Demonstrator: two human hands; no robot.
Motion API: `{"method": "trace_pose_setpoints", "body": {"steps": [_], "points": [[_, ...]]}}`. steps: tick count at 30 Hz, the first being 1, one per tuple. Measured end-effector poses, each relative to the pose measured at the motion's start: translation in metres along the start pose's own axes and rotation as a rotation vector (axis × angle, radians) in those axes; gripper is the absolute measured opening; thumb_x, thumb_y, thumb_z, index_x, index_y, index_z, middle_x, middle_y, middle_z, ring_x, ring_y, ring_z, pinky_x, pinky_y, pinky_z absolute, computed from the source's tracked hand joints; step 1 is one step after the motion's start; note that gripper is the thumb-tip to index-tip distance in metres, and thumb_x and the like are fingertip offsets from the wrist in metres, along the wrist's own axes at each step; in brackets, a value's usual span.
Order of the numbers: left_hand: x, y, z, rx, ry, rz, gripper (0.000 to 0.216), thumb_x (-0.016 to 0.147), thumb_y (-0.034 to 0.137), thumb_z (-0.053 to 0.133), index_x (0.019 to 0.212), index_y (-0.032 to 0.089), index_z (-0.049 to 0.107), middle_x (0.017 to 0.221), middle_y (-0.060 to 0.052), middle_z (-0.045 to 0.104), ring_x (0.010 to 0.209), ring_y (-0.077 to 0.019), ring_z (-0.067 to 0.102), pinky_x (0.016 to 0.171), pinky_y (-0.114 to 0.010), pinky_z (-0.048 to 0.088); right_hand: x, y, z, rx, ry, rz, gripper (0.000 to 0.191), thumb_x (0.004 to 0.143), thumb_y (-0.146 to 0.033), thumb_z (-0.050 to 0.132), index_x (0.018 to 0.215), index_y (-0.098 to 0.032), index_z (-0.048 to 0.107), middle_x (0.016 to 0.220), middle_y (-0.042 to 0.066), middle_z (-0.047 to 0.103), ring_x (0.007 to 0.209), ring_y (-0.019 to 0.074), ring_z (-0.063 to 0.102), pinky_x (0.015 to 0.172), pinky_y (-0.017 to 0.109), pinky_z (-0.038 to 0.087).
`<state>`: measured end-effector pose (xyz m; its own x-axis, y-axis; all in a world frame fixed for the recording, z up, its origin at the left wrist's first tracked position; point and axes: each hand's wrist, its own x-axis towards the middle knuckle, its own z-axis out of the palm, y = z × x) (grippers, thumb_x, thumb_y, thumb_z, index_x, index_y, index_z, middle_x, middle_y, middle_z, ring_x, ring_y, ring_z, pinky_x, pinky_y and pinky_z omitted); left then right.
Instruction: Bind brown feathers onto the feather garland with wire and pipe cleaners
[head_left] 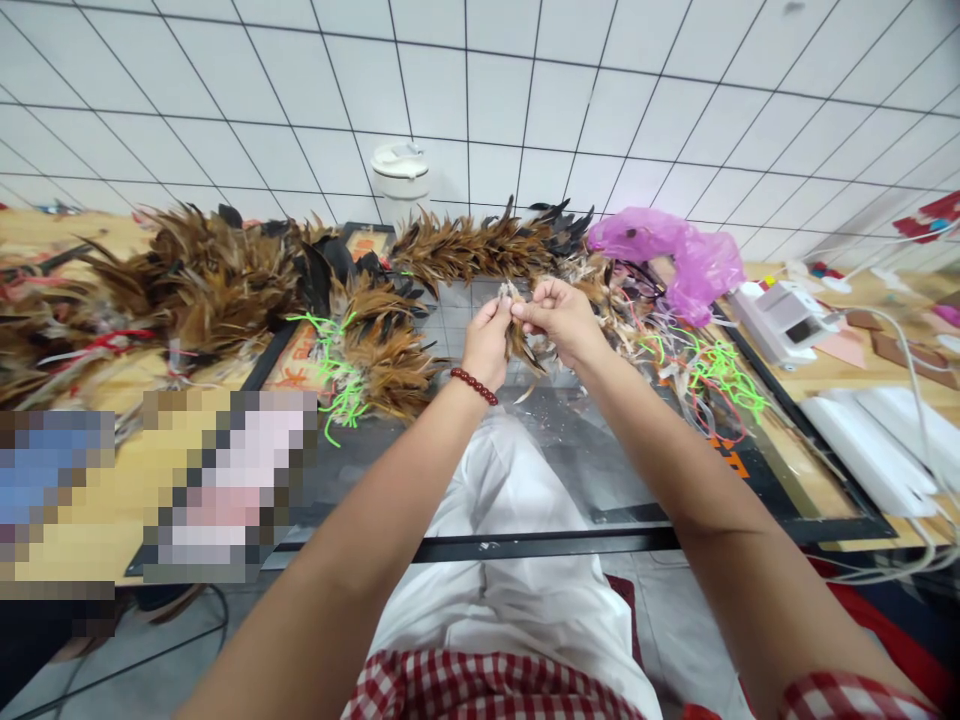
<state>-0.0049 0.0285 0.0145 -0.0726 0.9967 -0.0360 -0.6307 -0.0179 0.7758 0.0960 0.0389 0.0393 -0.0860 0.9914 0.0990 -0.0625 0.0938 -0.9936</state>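
Above the glass tabletop, my left hand [491,335], with a dark red bead bracelet [474,386] at its wrist, pinches the pale quill ends of a small feather bunch [517,345]. Its brown feathers hang down between my two hands. My right hand [561,318] is closed at the same quill ends, thumb and forefinger meeting there; whether it holds a separate strand is too small to see. To the left lies a brown feather bundle [390,365] with bright green ties [341,375]. Loose feathers and tangled green strings [724,375] lie to the right.
A long row of brown feathers [472,248] lies at the back, near a white lidded cup [401,175]. A larger feather pile [202,270] covers the left. On the right are a pink plastic bag [675,250], a white device [784,315] and white cables [911,370].
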Motion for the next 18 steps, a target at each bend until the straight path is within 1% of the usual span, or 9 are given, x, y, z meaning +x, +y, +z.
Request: {"method": "trace_pose_setpoints", "body": {"steps": [3,5,8,10,12,14,16,18], "points": [[-0.001,0.003,0.000,-0.045,-0.055,-0.082,0.016,0.083,0.028,0.064,0.074,0.016,0.059,0.062,0.002,0.058,0.051,-0.0054,0.052,0.058,-0.020,0.046,0.000,0.000,0.000,0.002,-0.013,0.029,0.058,0.044,-0.041,0.090,0.071,-0.020,0.043,0.054,-0.007,0.058,0.046,0.0084,0.056,0.043,0.018,0.040],[-0.001,0.003,0.000,-0.080,-0.086,-0.108,0.016,0.084,0.027,0.063,0.074,0.016,0.058,0.062,0.002,0.058,0.051,-0.0054,0.052,0.058,-0.020,0.046,0.000,0.000,-0.001,-0.003,-0.031,0.043,0.058,0.044,-0.041,0.090,0.072,-0.020,0.044,0.056,-0.006,0.060,0.046,0.0082,0.056,0.044,0.018,0.041],[0.000,0.003,-0.001,-0.113,-0.100,-0.106,0.018,0.084,0.025,0.063,0.072,0.015,0.055,0.062,0.003,0.056,0.052,-0.0050,0.052,0.057,-0.019,0.045,0.002,0.000,-0.005,-0.044,-0.085,0.043,0.057,0.044,-0.039,0.090,0.074,-0.020,0.045,0.056,-0.005,0.060,0.047,0.0087,0.055,0.045,0.019,0.042],[0.001,0.001,-0.003,-0.103,-0.080,-0.080,0.019,0.084,0.024,0.063,0.070,0.015,0.053,0.063,0.003,0.057,0.054,-0.0047,0.053,0.057,-0.018,0.045,0.004,0.000,-0.010,-0.102,-0.120,0.003,0.054,0.045,-0.035,0.091,0.075,-0.019,0.048,0.056,-0.005,0.059,0.048,0.0089,0.054,0.046,0.020,0.042],[0.001,-0.001,-0.005,-0.061,-0.068,-0.054,0.020,0.085,0.023,0.061,0.070,0.015,0.051,0.063,0.003,0.056,0.054,-0.0047,0.053,0.057,-0.017,0.044,0.006,0.000,-0.014,-0.151,-0.127,-0.085,0.048,0.050,-0.034,0.089,0.080,-0.017,0.054,0.059,-0.004,0.059,0.054,0.0092,0.055,0.051,0.021,0.043],[0.000,-0.001,-0.007,0.003,-0.095,-0.063,0.022,0.087,0.024,0.059,0.069,0.015,0.051,0.059,0.004,0.052,0.049,-0.0042,0.049,0.052,-0.017,0.042,0.007,0.000,-0.017,-0.168,-0.114,-0.164,0.040,0.061,-0.036,0.082,0.088,-0.016,0.060,0.066,-0.002,0.061,0.061,0.0098,0.056,0.058,0.023,0.045],[-0.002,-0.001,-0.008,0.057,-0.155,-0.102,0.022,0.089,0.026,0.057,0.070,0.014,0.051,0.054,0.005,0.046,0.042,-0.0029,0.040,0.045,-0.016,0.035,0.007,0.000,-0.019,-0.170,-0.107,-0.196,0.035,0.071,-0.041,0.074,0.094,-0.015,0.065,0.073,0.000,0.062,0.067,0.0103,0.056,0.062,0.024,0.046],[-0.004,0.001,-0.008,0.089,-0.216,-0.143,0.023,0.089,0.028,0.056,0.071,0.014,0.051,0.051,0.007,0.041,0.038,-0.0016,0.030,0.040,-0.015,0.027,0.007,0.002,-0.019,-0.169,-0.122,-0.197,0.036,0.073,-0.045,0.070,0.094,-0.016,0.069,0.075,0.000,0.064,0.069,0.0110,0.056,0.063,0.025,0.045]]}}
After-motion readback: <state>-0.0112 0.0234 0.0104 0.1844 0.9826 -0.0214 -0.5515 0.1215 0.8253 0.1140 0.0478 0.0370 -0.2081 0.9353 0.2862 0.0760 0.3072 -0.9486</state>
